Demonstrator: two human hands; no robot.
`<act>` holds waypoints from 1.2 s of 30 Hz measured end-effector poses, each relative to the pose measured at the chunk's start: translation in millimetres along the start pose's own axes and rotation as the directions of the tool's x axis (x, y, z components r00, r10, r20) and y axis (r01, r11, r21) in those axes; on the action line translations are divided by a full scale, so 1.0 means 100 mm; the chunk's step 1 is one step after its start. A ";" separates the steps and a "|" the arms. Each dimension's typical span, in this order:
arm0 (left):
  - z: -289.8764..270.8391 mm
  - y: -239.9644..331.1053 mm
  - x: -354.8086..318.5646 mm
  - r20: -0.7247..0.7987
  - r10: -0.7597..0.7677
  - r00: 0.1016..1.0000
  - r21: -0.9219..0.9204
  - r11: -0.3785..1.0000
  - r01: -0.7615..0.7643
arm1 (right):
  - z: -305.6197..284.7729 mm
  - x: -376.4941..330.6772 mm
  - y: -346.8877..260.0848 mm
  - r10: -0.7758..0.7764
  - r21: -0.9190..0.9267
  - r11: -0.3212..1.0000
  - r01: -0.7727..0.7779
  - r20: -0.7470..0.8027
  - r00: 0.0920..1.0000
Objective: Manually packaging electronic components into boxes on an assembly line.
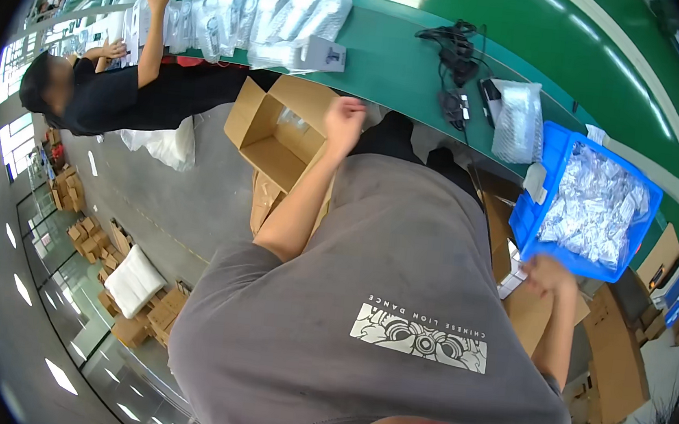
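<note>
Holds the left hand (346, 123) beside an open carton (272, 161) — upper centre. Has the right hand (551, 276) near a blue bin (526, 222) of clear packets (593, 205) — centre right.

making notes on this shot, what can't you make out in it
- Head view: whether the left hand holds anything; its curled fingers hide the palm.
- Head view: whether the right hand touches the white box; blur and overlap obscure it.
- Head view: all the open carton contains; its walls and the left forearm hide part.
- Head view: what the packets hold; too small, with glare.
</note>
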State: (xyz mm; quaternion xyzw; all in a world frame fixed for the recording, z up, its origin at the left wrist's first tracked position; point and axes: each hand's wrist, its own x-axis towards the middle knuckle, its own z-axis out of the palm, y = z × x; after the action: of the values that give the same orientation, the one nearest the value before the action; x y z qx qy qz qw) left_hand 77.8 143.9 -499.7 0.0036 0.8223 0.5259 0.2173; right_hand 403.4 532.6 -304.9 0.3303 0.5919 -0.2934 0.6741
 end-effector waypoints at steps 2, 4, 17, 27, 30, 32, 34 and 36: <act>-0.64 -0.08 0.17 -0.318 0.192 0.928 0.128 0.979 -0.159 | -0.32 -0.23 -0.71 -0.639 -0.071 0.729 0.680 -0.424 0.641; -1.10 0.01 0.38 -0.410 0.284 0.867 0.126 0.959 -0.255 | -0.60 -0.33 -1.80 -0.540 0.354 0.572 0.740 -0.516 0.665; -1.03 0.24 0.87 0.320 -0.034 0.947 -0.311 0.940 0.139 | -0.78 0.99 -4.80 -0.542 0.057 0.379 0.924 -0.795 0.272; -0.28 1.36 0.61 0.597 0.207 0.775 -0.371 0.928 0.038 | -1.13 0.21 -3.87 -0.638 0.032 0.335 0.942 -0.728 0.252; 0.10 1.68 0.37 0.454 0.163 0.876 -0.411 0.911 0.043 | -0.95 -0.17 -3.45 -0.496 0.011 0.389 0.921 -0.840 0.219; 0.31 1.79 0.27 0.290 0.114 0.950 -0.398 0.917 0.011 | -0.92 -0.26 -2.93 -0.361 -0.024 0.224 0.974 -0.931 0.059; 0.35 1.83 0.20 0.372 0.065 0.926 -0.373 0.924 0.085 | -0.93 -0.13 -2.11 -0.133 0.056 0.187 0.981 -0.988 0.082; 0.40 1.92 0.19 0.470 -0.052 0.881 -0.333 0.914 0.231 | -0.98 0.37 -0.88 0.230 0.176 0.119 0.977 -0.962 0.145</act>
State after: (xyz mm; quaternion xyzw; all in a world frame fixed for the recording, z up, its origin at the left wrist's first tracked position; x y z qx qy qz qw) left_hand 32.4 268.6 -354.2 0.0222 0.6296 0.6418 0.4374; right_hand 279.5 556.7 -357.7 0.4888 0.6277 -0.5448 -0.2652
